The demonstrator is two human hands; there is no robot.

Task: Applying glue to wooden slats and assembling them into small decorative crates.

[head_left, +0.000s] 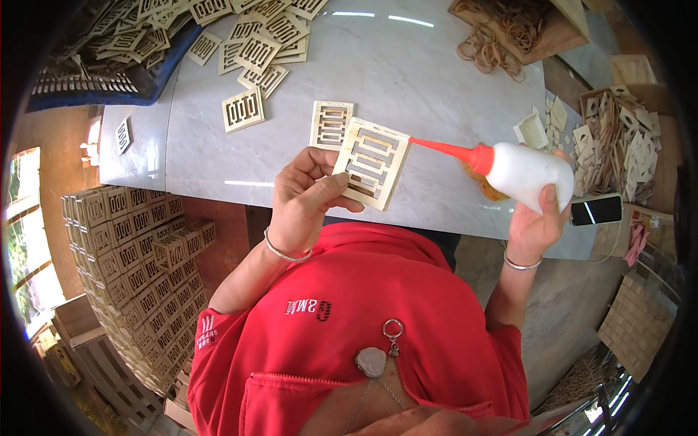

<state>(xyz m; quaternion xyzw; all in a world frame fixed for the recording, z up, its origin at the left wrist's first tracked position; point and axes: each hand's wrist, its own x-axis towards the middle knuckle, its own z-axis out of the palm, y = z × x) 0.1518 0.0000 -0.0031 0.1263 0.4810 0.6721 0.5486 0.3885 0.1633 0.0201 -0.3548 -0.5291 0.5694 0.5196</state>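
Observation:
My left hand point(311, 190) is closed on a pale wooden lattice panel point(399, 168), thumb on its face and the panel tilted up above the table. With my right hand point(542, 218) I grip a white glue bottle point(525, 174) lying nearly level. Its long red nozzle point(443, 148) points left, and the tip meets or almost meets the panel's upper right corner. Just behind the held panel lies a second lattice panel point(320, 125), partly covered by it. Another single panel point(243, 110) rests farther left on the table.
Lattice panels heap around a blue crate point(156, 91) at the far left. Rubber bands point(487, 52) spill from a wooden box at the far right. A phone point(596, 210) and a box of wooden pieces point(618, 138) are on the right. Assembled wooden boxes point(131, 247) stack at left.

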